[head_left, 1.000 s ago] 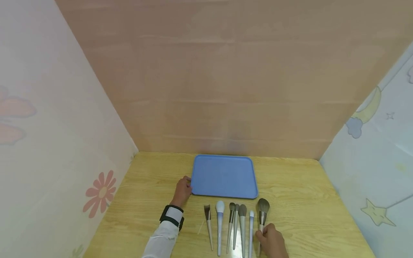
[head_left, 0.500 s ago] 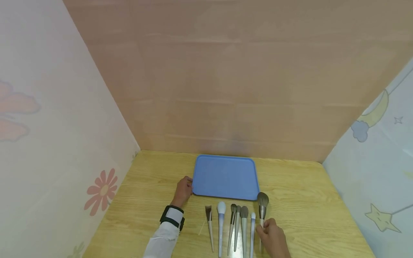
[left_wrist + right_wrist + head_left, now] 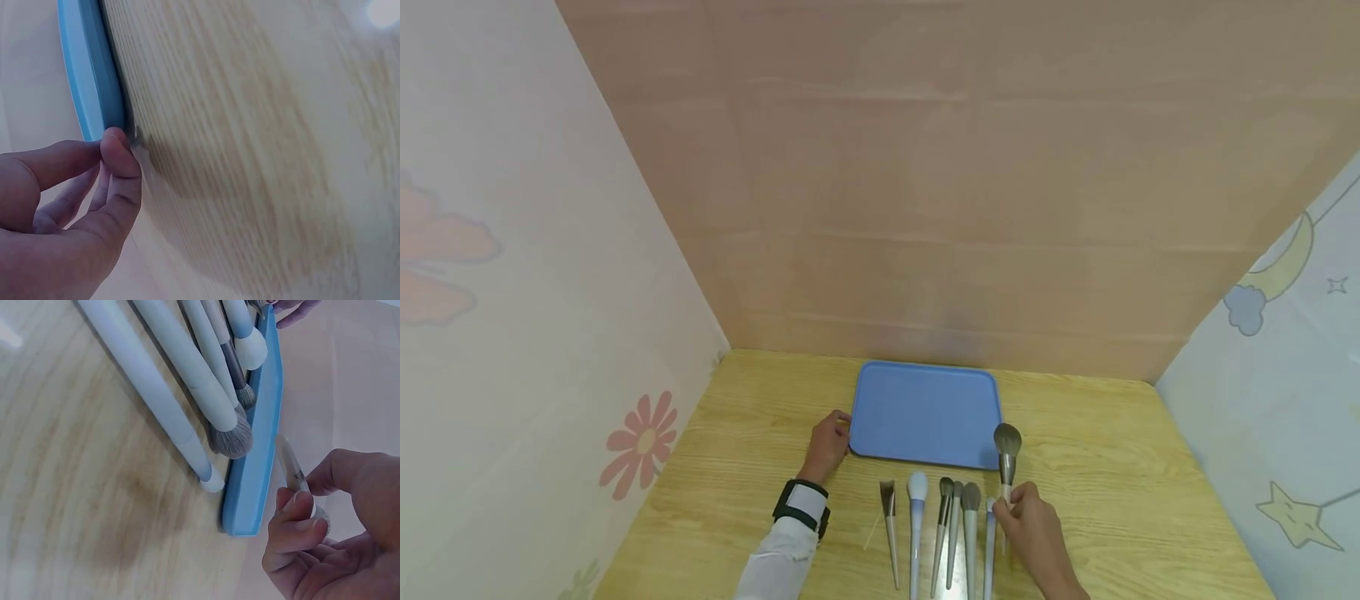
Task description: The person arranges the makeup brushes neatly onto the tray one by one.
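Note:
My right hand (image 3: 1032,525) pinches the pale handle of a large fluffy makeup brush (image 3: 1007,440), raised off the table, its dark grey bristles pointing away by the right front corner of a blue tray (image 3: 925,414). In the right wrist view, thumb and fingers close on that brush's handle (image 3: 290,464). My left hand (image 3: 827,444) is at the tray's left edge; the left wrist view has thumb and forefinger pinching the tray corner (image 3: 107,115). Between the hands lie several makeup brushes in a row, among them a white-tipped brush (image 3: 917,529) and a grey-tipped brush (image 3: 972,537).
A thin pale stick (image 3: 872,530) lies left of the flat-tipped brush (image 3: 890,529). The wooden table (image 3: 1075,425) meets a brown back wall (image 3: 880,208), with patterned side walls (image 3: 587,350) to left and right.
My right hand has lifted the large brush and carried it away from me, up to the tray's right front corner. The left hand stays at the tray edge.

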A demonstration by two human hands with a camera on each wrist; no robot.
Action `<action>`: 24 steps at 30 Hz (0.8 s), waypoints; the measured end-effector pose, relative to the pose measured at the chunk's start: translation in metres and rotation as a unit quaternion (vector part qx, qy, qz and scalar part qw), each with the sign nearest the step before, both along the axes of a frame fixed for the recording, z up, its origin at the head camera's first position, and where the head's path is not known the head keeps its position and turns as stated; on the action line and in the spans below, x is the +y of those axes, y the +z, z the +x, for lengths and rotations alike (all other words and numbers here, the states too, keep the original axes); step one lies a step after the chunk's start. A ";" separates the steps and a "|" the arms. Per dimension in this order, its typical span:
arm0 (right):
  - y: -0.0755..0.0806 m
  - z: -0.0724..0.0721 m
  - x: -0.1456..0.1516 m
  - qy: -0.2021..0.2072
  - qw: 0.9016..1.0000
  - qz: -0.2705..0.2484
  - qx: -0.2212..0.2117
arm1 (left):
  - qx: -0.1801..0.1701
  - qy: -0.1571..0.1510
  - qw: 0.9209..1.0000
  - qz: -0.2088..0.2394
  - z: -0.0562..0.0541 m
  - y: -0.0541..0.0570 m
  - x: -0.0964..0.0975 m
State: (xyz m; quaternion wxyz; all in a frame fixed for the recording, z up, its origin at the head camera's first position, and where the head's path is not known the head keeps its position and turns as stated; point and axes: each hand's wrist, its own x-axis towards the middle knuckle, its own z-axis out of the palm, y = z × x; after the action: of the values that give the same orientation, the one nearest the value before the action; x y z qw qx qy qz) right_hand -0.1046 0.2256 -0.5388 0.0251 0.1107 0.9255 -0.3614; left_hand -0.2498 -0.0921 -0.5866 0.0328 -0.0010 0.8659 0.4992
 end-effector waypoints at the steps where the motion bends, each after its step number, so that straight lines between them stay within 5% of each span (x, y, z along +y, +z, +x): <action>1: 0.000 -0.001 0.000 0.002 1.000 0.001 0.003 | 0.002 -0.001 1.000 0.000 0.000 0.000 0.000; 24: 0.002 -0.041 -0.003 0.031 0.996 0.036 0.076 | 0.010 -0.014 1.000 0.011 0.000 -0.002 -0.001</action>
State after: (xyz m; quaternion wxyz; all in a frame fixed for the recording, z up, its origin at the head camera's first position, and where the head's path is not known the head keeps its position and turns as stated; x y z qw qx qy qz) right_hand -0.1459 0.2229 -0.5370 -0.0376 0.0548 0.9402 -0.3341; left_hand -0.2497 -0.0926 -0.5883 0.0311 0.0167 0.8605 0.5083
